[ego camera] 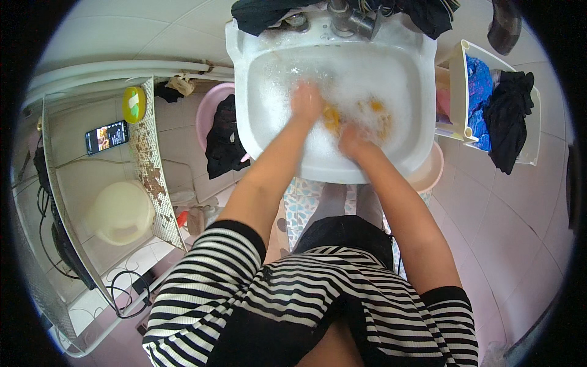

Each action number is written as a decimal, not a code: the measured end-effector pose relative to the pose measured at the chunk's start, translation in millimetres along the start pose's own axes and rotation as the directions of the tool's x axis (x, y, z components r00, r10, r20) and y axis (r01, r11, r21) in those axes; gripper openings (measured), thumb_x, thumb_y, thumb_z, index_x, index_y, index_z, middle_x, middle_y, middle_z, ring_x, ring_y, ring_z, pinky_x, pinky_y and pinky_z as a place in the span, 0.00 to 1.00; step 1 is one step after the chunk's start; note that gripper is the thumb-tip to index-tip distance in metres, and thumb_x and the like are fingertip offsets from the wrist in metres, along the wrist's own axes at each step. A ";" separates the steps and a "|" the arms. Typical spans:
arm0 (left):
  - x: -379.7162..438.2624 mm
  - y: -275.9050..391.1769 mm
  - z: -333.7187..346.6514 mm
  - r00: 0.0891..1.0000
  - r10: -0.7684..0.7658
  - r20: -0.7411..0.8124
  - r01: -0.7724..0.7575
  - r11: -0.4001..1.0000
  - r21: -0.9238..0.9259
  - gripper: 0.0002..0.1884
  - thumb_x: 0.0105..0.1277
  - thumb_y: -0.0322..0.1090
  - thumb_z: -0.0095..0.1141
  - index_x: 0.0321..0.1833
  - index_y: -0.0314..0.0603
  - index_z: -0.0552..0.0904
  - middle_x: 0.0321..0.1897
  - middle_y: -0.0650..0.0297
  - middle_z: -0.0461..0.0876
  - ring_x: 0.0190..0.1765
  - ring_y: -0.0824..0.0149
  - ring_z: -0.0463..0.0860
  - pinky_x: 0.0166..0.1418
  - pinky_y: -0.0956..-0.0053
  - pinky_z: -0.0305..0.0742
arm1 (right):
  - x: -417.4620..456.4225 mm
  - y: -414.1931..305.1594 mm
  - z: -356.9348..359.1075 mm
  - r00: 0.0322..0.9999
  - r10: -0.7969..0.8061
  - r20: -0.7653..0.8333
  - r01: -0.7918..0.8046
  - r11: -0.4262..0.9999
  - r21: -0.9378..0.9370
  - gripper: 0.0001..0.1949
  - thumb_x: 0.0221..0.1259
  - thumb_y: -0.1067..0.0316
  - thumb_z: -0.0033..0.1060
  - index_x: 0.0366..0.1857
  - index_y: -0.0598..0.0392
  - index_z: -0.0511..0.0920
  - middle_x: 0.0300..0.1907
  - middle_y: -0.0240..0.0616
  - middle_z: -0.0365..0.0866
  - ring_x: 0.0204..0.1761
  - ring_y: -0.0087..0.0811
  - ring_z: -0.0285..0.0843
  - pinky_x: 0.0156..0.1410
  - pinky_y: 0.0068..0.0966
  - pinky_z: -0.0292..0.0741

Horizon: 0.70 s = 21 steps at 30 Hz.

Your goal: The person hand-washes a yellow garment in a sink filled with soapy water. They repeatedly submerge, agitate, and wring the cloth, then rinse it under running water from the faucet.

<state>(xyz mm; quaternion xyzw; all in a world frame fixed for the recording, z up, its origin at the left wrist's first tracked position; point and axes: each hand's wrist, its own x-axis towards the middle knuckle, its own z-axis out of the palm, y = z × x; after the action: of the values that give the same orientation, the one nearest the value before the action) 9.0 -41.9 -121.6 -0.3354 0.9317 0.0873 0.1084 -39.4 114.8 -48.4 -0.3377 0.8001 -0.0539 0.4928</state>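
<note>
A white ceramic washbasin (pixel 415 87) in front of me holds cloudy, sudsy water. Yellow fabric (pixel 332 118) shows through the foam near the middle, and further yellow patches (pixel 378 110) lie right of it. My left hand (pixel 308 100) is over the left-centre of the basin, blurred, just up and left of the fabric. Lower down, my right hand (pixel 355 140) dips into the suds beside the yellow fabric. Foam and blur hide the fingers of both hands, so any grip cannot be made out.
Dark clothes (pixel 266 16) drape over the basin's back ledge around the metal faucet (pixel 351 20). Left are a pink tub (pixel 208 110) with black clothing (pixel 225 137) and a rusty rack (pixel 153 169) bearing a phone (pixel 107 137). Right, a cream bin (pixel 460 91) holds blue and black clothes (pixel 509 110).
</note>
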 end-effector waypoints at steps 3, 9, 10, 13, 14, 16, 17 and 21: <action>45.3 -21.6 23.9 0.987 0.077 0.138 -0.087 0.994 0.069 0.15 0.54 0.42 0.56 0.40 0.42 0.82 0.44 0.48 0.78 0.46 0.53 0.80 0.47 0.61 0.75 | 17.4 5.2 22.9 0.993 0.024 -0.112 -0.029 0.999 -0.042 0.21 0.55 0.65 0.44 0.52 0.62 0.72 0.56 0.52 0.70 0.59 0.49 0.68 0.63 0.40 0.64; 24.7 -44.2 -29.1 0.973 -0.141 0.184 0.231 0.532 -0.814 0.15 0.58 0.35 0.51 0.45 0.36 0.77 0.41 0.51 0.79 0.43 0.57 0.80 0.46 0.65 0.75 | 18.9 4.1 18.5 0.998 -0.022 -0.060 0.017 0.997 -0.077 0.20 0.56 0.65 0.43 0.50 0.65 0.73 0.56 0.54 0.70 0.58 0.50 0.68 0.62 0.41 0.65; 12.0 -44.3 -38.6 0.913 -0.213 0.348 0.346 -0.050 -0.937 0.16 0.59 0.35 0.50 0.49 0.37 0.75 0.41 0.52 0.79 0.43 0.60 0.79 0.48 0.66 0.74 | 17.1 3.5 14.2 1.000 -0.022 -0.020 0.021 0.998 -0.051 0.20 0.56 0.65 0.43 0.50 0.65 0.73 0.56 0.55 0.70 0.58 0.49 0.69 0.62 0.41 0.65; -45.8 -13.1 -75.4 0.951 -0.102 0.291 0.298 0.069 -0.952 0.14 0.56 0.36 0.53 0.44 0.42 0.79 0.39 0.48 0.81 0.43 0.55 0.80 0.46 0.65 0.74 | 26.1 12.3 21.3 0.998 -0.005 -0.064 0.006 1.000 0.016 0.19 0.56 0.66 0.41 0.47 0.65 0.75 0.53 0.55 0.72 0.56 0.49 0.71 0.60 0.40 0.67; -55.7 -14.2 -66.2 0.988 0.009 0.152 0.133 0.434 -0.891 0.15 0.57 0.37 0.53 0.46 0.45 0.79 0.44 0.47 0.78 0.45 0.54 0.79 0.51 0.64 0.72 | 32.2 14.5 29.1 0.995 -0.009 -0.103 0.011 1.000 0.026 0.18 0.56 0.66 0.41 0.46 0.65 0.76 0.52 0.55 0.73 0.56 0.48 0.71 0.60 0.40 0.68; -70.5 -2.4 -47.1 0.992 0.118 -0.047 -0.126 0.854 -0.505 0.16 0.57 0.39 0.54 0.49 0.50 0.78 0.53 0.45 0.72 0.48 0.52 0.78 0.57 0.61 0.67 | 44.4 23.1 46.7 0.990 -0.083 -0.116 0.068 0.990 -0.126 0.19 0.56 0.67 0.40 0.46 0.65 0.76 0.52 0.56 0.73 0.56 0.49 0.72 0.60 0.39 0.67; -77.3 12.9 -39.5 0.982 0.098 -0.161 -0.142 0.948 -0.285 0.16 0.57 0.39 0.54 0.49 0.51 0.78 0.57 0.45 0.68 0.49 0.51 0.77 0.60 0.60 0.64 | 50.9 27.3 53.5 0.986 -0.117 -0.119 0.092 0.976 -0.199 0.19 0.55 0.67 0.40 0.46 0.66 0.76 0.52 0.56 0.74 0.55 0.49 0.72 0.60 0.39 0.67; -46.3 39.9 -51.7 0.993 -0.119 -0.020 0.113 0.970 -0.213 0.24 0.55 0.46 0.56 0.53 0.46 0.76 0.55 0.43 0.69 0.51 0.44 0.74 0.59 0.43 0.58 | 45.4 19.6 37.0 0.999 -0.027 0.031 0.030 0.994 -0.103 0.19 0.54 0.68 0.42 0.49 0.64 0.74 0.54 0.56 0.71 0.57 0.49 0.70 0.63 0.39 0.64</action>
<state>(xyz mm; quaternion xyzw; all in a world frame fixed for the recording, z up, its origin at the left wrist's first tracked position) 10.7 4.3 -56.2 -0.4003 0.8976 0.1741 0.0617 -31.4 112.0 -109.6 -0.3751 0.7896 -0.0145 0.4854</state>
